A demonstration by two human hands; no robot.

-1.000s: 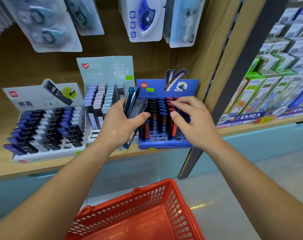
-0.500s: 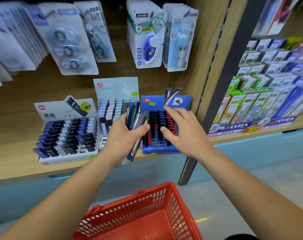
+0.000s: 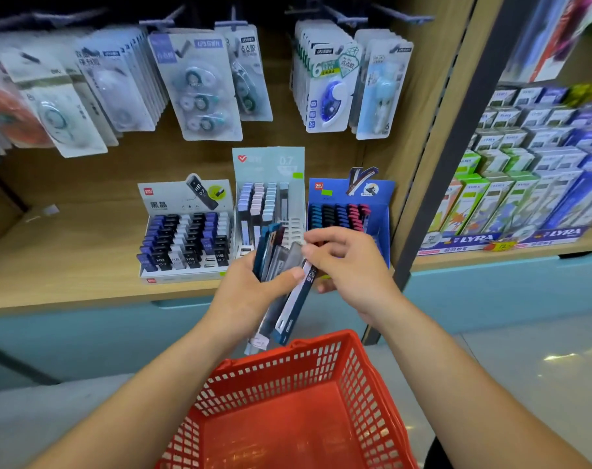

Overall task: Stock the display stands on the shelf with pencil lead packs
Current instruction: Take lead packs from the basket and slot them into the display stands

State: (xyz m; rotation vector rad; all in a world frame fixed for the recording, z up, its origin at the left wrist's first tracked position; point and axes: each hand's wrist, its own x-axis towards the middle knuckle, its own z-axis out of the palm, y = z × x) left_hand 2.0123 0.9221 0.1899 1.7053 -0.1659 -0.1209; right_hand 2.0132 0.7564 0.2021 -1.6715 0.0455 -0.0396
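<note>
My left hand [image 3: 250,292] grips a fanned bunch of slim pencil lead packs [image 3: 281,286], dark blue and grey, in front of the shelf edge. My right hand [image 3: 347,265] has its fingertips on the top of the bunch and pinches one pack there. Three display stands sit on the wooden shelf: a white one [image 3: 186,231] full of black and purple packs, a tall pale one [image 3: 270,204] with pastel packs and open slots, and a blue one [image 3: 352,211] with dark and red packs.
A red plastic basket [image 3: 287,401] hangs below my arms. Correction tape blister packs [image 3: 199,86] hang on pegs above the stands. A dark upright post [image 3: 440,164] divides the shelf from boxes of Lyra pencils [image 3: 511,198] on the right.
My right hand has left the blue stand and come back to the bunch in my left hand. Both hands have drawn away from the shelf, and the view has tilted up.
</note>
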